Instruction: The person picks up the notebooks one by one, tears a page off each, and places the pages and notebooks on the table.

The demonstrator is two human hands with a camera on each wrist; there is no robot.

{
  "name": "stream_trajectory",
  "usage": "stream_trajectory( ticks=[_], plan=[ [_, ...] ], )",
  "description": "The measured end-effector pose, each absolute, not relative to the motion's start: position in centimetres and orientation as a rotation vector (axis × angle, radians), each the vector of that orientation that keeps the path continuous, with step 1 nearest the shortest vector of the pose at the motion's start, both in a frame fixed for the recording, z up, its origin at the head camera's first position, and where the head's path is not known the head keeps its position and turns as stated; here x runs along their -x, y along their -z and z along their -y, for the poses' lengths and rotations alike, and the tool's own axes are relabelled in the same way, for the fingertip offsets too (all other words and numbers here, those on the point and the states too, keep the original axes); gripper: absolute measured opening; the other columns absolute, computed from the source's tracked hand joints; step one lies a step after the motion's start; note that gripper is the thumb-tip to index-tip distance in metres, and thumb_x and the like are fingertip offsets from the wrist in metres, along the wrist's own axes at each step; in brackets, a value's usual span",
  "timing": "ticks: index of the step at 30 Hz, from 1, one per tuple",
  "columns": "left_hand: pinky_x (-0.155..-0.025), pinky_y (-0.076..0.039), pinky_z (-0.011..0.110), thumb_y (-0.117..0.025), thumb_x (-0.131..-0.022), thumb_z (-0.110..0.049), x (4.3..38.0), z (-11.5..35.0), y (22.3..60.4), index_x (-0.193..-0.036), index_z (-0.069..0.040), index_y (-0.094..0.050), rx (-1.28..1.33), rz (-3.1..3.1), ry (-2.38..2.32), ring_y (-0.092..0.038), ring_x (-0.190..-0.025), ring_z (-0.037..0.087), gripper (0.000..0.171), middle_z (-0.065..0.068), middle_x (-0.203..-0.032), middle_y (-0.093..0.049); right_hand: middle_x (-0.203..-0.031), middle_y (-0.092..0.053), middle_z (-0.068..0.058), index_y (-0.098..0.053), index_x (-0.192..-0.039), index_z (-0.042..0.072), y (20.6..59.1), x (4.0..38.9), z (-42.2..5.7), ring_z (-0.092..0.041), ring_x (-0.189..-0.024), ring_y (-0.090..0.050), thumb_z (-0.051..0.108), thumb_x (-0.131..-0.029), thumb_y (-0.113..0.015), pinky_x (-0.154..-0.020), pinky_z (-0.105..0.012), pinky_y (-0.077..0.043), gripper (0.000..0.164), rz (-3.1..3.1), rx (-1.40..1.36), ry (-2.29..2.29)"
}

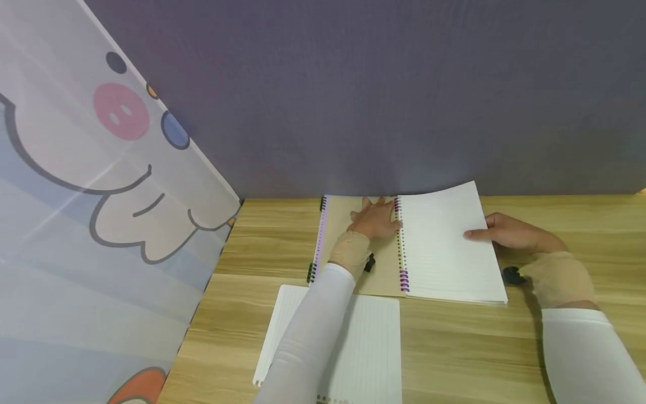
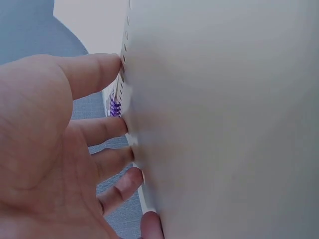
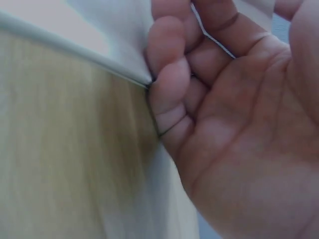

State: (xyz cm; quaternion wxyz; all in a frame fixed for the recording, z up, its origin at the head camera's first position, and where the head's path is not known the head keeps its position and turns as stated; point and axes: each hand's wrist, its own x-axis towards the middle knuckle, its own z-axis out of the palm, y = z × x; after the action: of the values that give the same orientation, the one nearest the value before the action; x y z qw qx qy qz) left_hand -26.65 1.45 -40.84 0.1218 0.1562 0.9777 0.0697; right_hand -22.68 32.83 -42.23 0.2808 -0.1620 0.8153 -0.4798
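A spiral notebook lies spread out near the wall, with a beige left side (image 1: pixel 384 278) and a white lined page (image 1: pixel 444 252) on the right. Purple rings (image 1: pixel 404 280) join them along the middle. My left hand (image 1: pixel 374 219) presses on the beige side with fingers spread, its thumb beside the rings; in the left wrist view the fingertips touch the beige surface (image 2: pixel 224 124). At the right edge, my right hand (image 1: pixel 515 231) pinches the white page, thumb on top and fingers beneath. That page's upper right corner is lifted. In the right wrist view the fingers (image 3: pixel 169 84) curl beside the paper edge.
Loose lined sheets (image 1: pixel 375 336) with punched edges lie in front, partly under my left sleeve (image 1: pixel 308 342). Dark green rings (image 1: pixel 311 272) sit at the notebook's left edge. A grey wall (image 1: pixel 353 101) closes the back of the wooden table (image 1: pixel 454 348); a cartoon-printed panel (image 1: pixel 65 252) stands left.
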Motion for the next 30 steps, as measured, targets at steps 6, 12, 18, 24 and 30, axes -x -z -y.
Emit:
stream_trajectory(
  ticks=[6, 12, 18, 24, 30],
  plan=[
    [-0.079, -0.031, 0.046, -0.039, -0.086, -0.064, 26.9, -1.6, 40.9, -0.146, -0.035, -0.02, -0.467, -2.843, -0.181, -0.021, -0.122, 0.017, 0.07, -0.009, -0.151, -0.014, -0.104, -0.063, -0.005, -0.061, -0.109, 0.007, 41.6, 21.1, -33.8, -0.017, -0.1, -0.056, 0.035, -0.092, -0.052, -0.085, -0.034, -0.04, 0.034, -2.304, 0.4, 1.107],
    [-0.079, -0.031, 0.047, -0.044, -0.08, -0.07, 27.0, -1.2, 40.9, -0.146, -0.033, -0.019, -0.48, -2.844, -0.166, -0.022, -0.122, 0.019, 0.08, -0.006, -0.152, -0.013, -0.1, -0.061, 0.0, -0.058, -0.109, 0.011, 41.5, 19.3, -33.8, -0.01, -0.095, -0.053, 0.04, -0.09, -0.054, -0.079, -0.03, -0.04, 0.036, -2.42, 0.415, 0.98],
    [-0.082, -0.03, 0.048, -0.05, -0.074, -0.073, 26.9, -0.9, 40.8, -0.146, -0.034, -0.017, -0.48, -2.846, -0.18, -0.018, -0.128, 0.022, 0.089, -0.007, -0.152, -0.012, -0.097, -0.058, 0.001, -0.052, -0.112, 0.01, 41.9, 17.5, -33.1, -0.011, -0.084, -0.051, 0.043, -0.086, -0.059, -0.073, -0.028, -0.041, 0.043, -2.518, 0.415, 0.935],
    [-0.083, -0.029, 0.047, -0.051, -0.074, -0.072, 26.6, -0.7, 41.3, -0.147, -0.034, -0.017, -0.466, -2.847, -0.185, -0.016, -0.129, 0.022, 0.089, -0.006, -0.152, -0.012, -0.11, -0.057, 0.003, -0.049, -0.122, 0.014, 42.7, 15.7, -32.8, -0.008, -0.095, -0.054, 0.04, -0.087, -0.058, -0.078, -0.028, -0.041, 0.045, -2.548, 0.499, 0.998],
    [-0.077, -0.03, 0.042, -0.051, -0.074, -0.072, 26.6, -0.8, 41.3, -0.146, -0.033, -0.019, -0.477, -2.861, -0.192, -0.023, -0.117, 0.017, 0.089, -0.006, -0.152, -0.014, -0.113, -0.057, 0.003, -0.044, -0.127, 0.016, 42.7, 14.9, -33.2, -0.008, -0.097, -0.055, 0.038, -0.089, -0.055, -0.078, -0.029, -0.041, 0.045, -2.525, 0.517, 1.01]
  ],
)
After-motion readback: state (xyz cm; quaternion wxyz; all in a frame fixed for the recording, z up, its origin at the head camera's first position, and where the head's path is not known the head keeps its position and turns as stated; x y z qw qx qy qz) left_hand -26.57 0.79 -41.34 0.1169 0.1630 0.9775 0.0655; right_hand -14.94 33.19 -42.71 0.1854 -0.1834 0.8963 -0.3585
